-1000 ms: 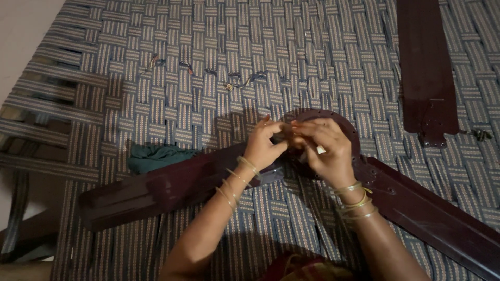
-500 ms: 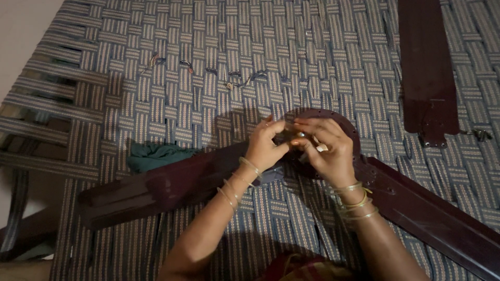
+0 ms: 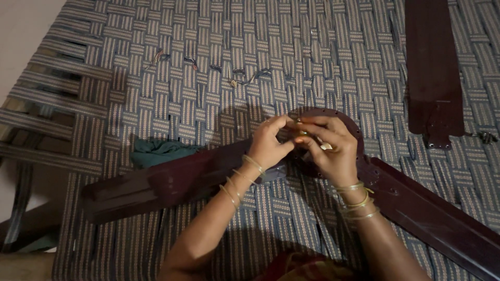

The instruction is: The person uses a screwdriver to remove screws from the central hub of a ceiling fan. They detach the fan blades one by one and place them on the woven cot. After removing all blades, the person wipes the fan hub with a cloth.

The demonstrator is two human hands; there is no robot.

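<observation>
Pinching a small part – left hand (image 3: 269, 141) | right hand (image 3: 329, 148) fingers closed on it too | over fan hub (image 3: 350, 130) – woven cot (image 3: 208, 52)

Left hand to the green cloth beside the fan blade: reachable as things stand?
Probably yes. The green cloth lies uncovered on the woven cot, left of the left hand; only the low fan blade lies near the path.
</observation>
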